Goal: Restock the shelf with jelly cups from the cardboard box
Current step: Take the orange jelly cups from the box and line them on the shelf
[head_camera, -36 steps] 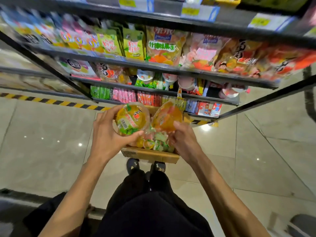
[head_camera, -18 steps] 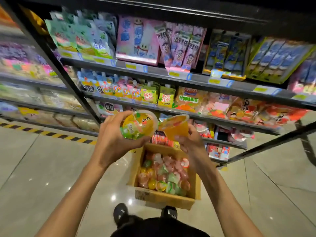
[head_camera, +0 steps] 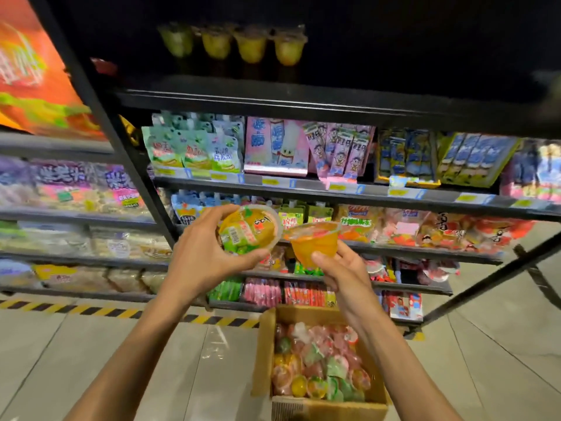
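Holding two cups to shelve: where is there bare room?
The top shelf looks bare right of the four cups, though it is dark there. The shelves below are packed with packets, and the box is full.

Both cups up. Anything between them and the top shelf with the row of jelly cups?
Nothing visible. The left hand holds the labelled cup, the right hand the orange cup, in open air before the shelving. Only the top shelf's front edge needs clearing. Beside the row of cups is too dark to judge.
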